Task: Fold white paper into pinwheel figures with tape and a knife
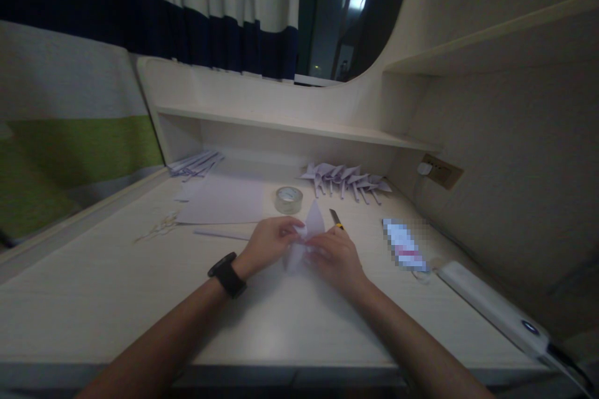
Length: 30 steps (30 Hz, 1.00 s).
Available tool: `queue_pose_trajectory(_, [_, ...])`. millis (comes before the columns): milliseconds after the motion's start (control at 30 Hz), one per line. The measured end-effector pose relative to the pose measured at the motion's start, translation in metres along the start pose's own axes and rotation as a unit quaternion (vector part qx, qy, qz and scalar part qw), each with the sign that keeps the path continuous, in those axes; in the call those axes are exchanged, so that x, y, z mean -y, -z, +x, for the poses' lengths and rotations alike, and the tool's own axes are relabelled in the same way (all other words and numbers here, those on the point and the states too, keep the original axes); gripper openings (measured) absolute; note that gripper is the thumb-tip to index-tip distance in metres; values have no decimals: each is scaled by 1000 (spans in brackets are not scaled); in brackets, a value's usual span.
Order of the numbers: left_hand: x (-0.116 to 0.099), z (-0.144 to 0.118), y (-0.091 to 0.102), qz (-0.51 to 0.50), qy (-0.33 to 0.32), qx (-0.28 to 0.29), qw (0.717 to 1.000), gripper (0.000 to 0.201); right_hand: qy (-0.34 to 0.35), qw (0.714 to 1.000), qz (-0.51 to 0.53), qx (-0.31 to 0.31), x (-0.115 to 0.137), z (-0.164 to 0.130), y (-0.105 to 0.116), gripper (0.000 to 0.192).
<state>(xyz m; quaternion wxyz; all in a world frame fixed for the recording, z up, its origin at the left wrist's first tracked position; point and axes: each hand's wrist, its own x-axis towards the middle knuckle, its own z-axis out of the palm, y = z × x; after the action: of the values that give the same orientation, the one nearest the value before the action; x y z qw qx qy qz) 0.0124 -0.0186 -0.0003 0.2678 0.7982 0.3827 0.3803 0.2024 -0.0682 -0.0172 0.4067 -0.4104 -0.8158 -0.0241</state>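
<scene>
- Left hand [272,242]: fingers pinching the folded paper [315,219] at its left side; dark watch [228,274] on the wrist.
- Right hand [340,260]: fingertips gripping the same paper from the right.
- Folded paper between both hands, above the desk [276,330], one pointed flap up.
- Tape roll [289,201] just beyond; cutter [336,218] near right hand.
- Paper stick [219,235] beside left hand, near flat sheets [224,199].
- Row of paper pinwheels [344,179] towards the back.

Pale desk [140,305] beneath paper sheets [229,199], tape [289,206], pinwheels [347,176]
</scene>
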Motion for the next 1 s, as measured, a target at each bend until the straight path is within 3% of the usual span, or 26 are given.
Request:
queue_pose_trajectory(300, [-4,1,2,-26,3,10,1000,21,-26,999,23,-13,1,0,2,22])
queue_pose_trajectory(567, [0,2,0,-93,7,27,995,24,-97,986,131,-36,-1,3,0,26])
queue_pose_trajectory(767, [-5,-1,-1,-150,54,29,987,37,-114,984,133,-37,-1,3,0,34])
queue_pose_trajectory(1000, [-5,-1,-1,-156,50,24,986,38,-122,983,130,-33,-1,2,-1,34])
